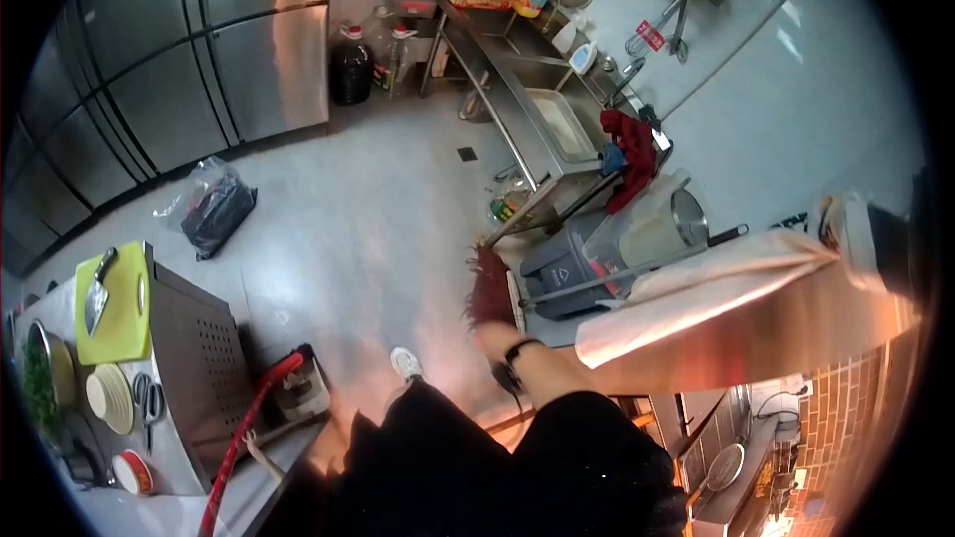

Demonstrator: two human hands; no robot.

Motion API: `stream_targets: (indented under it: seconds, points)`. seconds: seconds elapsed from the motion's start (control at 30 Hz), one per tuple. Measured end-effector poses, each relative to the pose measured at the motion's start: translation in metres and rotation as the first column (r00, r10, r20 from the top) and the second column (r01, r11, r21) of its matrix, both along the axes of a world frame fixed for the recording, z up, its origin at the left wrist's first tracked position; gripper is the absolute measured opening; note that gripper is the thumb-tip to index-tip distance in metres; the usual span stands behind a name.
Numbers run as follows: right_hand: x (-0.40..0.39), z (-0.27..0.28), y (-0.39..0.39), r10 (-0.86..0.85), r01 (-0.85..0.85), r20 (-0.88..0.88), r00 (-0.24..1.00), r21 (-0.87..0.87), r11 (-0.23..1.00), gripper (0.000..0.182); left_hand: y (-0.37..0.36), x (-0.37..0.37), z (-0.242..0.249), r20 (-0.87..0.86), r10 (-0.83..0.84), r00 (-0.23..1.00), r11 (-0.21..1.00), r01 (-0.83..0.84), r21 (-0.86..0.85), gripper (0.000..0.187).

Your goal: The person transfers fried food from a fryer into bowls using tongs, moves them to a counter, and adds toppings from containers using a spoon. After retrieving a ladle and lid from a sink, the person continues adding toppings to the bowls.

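My right arm, with a black band on the wrist, reaches forward from a black sleeve. My right hand (489,335) is at the near end of a dark red, frayed bristle head (487,286), which looks like a broom's; the fingers are hidden. A pale strip (515,300) runs along the bristles' right side. Just beyond stands a grey bin (565,268). My left hand does not show. Low on the left, a red pole (254,413) leans across a grey boxy thing (301,393). Below me are my black clothes and one white shoe (406,364).
On the left worktop lie a knife (96,303) on a green cutting board (124,323), scissors (148,400) and stacked bowls (107,396). A dark plastic bag (219,211) lies on the floor. A steel sink table (517,70) stands ahead; a cloth-draped counter (696,288) borders my right.
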State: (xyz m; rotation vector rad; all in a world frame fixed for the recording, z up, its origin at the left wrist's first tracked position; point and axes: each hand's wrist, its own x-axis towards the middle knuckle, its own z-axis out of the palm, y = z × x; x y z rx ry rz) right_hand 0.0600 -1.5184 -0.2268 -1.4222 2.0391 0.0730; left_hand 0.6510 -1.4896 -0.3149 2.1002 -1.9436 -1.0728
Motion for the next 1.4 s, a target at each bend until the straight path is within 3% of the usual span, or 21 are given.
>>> stream_targets:
  seconds: [0.03, 0.07, 0.13, 0.23, 0.33, 0.43, 0.5, 0.57, 0.63, 0.7, 0.77, 0.83, 0.87, 0.93, 1.03, 1.13, 1.17, 1.2, 1.23, 1.3, 1.4]
  points:
    - [-0.019, -0.004, -0.056, 0.094, -0.090, -0.046, 0.995, 0.094, 0.992, 0.026, -0.013, -0.013, -0.003, 0.007, -0.002, 1.000, 1.000, 0.002, 0.013, 0.043]
    - [-0.046, -0.058, -0.100, -0.090, 0.084, -0.076, 0.993, -0.069, 0.994, 0.031, -0.024, -0.026, -0.004, 0.011, -0.004, 1.000, 1.000, 0.004, 0.028, 0.043]
    - [-0.061, -0.030, -0.183, 0.008, -0.015, -0.021, 1.000, -0.376, 0.927, 0.025, -0.045, -0.051, -0.008, 0.027, 0.000, 1.000, 0.998, -0.001, 0.063, 0.043]
    - [-0.063, 0.019, -0.257, 0.061, -0.007, 0.114, 0.992, -0.422, 0.906, 0.022, -0.063, -0.079, -0.014, 0.073, 0.015, 0.997, 0.992, -0.024, 0.126, 0.043]
    - [-0.072, 0.014, -0.286, 0.116, -0.031, 0.185, 0.976, -0.409, 0.912, 0.024, -0.064, -0.093, -0.020, 0.111, 0.006, 0.994, 0.978, -0.030, 0.207, 0.043]
    - [-0.085, -0.042, -0.271, 0.084, -0.014, 0.175, 0.981, -0.367, 0.930, 0.023, -0.060, -0.103, -0.028, 0.143, -0.043, 0.989, 0.954, -0.001, 0.299, 0.042]
    - [-0.084, -0.029, -0.242, 0.068, -0.063, 0.111, 0.992, -0.049, 0.997, 0.023, -0.058, -0.107, -0.037, 0.156, -0.104, 0.982, 0.933, 0.042, 0.356, 0.042]
    - [-0.104, -0.061, -0.196, 0.172, -0.189, 0.129, 0.977, 0.137, 0.972, 0.024, -0.059, -0.111, -0.048, 0.156, -0.192, 0.969, 0.902, 0.111, 0.417, 0.042]
    - [-0.131, -0.071, -0.138, 0.147, -0.168, 0.193, 0.970, 0.102, 0.980, 0.023, -0.065, -0.114, -0.055, 0.155, -0.286, 0.946, 0.866, 0.186, 0.465, 0.042]
    - [-0.164, -0.047, -0.096, -0.081, 0.024, 0.266, 0.961, 0.210, 0.977, 0.024, -0.079, -0.108, -0.060, 0.164, -0.407, 0.898, 0.818, 0.279, 0.502, 0.042]
    - [-0.197, -0.007, -0.075, -0.474, 0.407, 0.184, 0.861, 0.309, 0.859, 0.023, -0.113, -0.096, -0.070, 0.203, -0.597, 0.776, 0.737, 0.430, 0.522, 0.042]
    - [-0.243, -0.004, -0.032, -0.582, 0.581, 0.050, 0.812, 0.033, 0.813, 0.017, -0.169, -0.062, -0.083, 0.318, -0.811, 0.491, 0.580, 0.599, 0.552, 0.042]
    - [-0.271, -0.005, -0.008, -0.641, 0.650, 0.111, 0.760, -0.095, 0.754, 0.015, -0.212, -0.049, -0.091, 0.385, -0.862, 0.329, 0.504, 0.641, 0.579, 0.042]
    - [-0.298, 0.001, 0.009, -0.708, 0.729, 0.181, 0.683, -0.229, 0.645, 0.013, -0.311, -0.049, -0.084, 0.483, -0.839, 0.251, 0.535, 0.544, 0.647, 0.058]
    - [-0.315, 0.077, 0.012, -0.793, 0.813, 0.258, 0.551, -0.379, 0.442, 0.016, -0.480, -0.088, -0.066, 0.547, -0.837, 0.028, 0.494, 0.466, 0.734, 0.081]
    - [-0.331, 0.125, -0.009, -0.804, 0.833, 0.325, 0.497, -0.437, 0.338, 0.015, -0.608, -0.235, -0.054, 0.543, -0.813, -0.211, 0.356, 0.556, 0.751, 0.097]
    - [-0.341, 0.131, -0.007, -0.809, 0.828, 0.331, 0.485, -0.471, 0.304, 0.015, -0.635, -0.295, -0.057, 0.475, -0.553, 0.684, 0.830, 0.500, 0.246, 0.073]
    - [-0.351, 0.140, -0.005, -0.839, 0.838, 0.322, 0.438, -0.484, 0.252, 0.015, -0.657, -0.349, -0.057, -0.138, 0.088, 0.986, 0.996, -0.089, -0.001, 0.048]
    - [-0.366, 0.151, -0.006, -0.845, 0.778, 0.258, 0.468, -0.573, 0.256, 0.015, -0.671, -0.412, -0.042, -0.687, 0.599, 0.411, 0.722, -0.649, 0.241, 0.023]
    - [-0.401, 0.173, -0.008, -0.876, 0.717, 0.183, 0.445, -0.659, 0.227, 0.016, -0.682, -0.560, -0.001, -0.728, 0.496, 0.473, 0.817, -0.538, 0.208, 0.018]
    - [-0.455, 0.208, 0.001, -0.979, 0.662, -0.055, 0.195, -0.729, 0.173, 0.018, -0.673, -0.726, 0.043, -0.893, 0.074, 0.444, 0.991, -0.135, 0.015, 0.012]
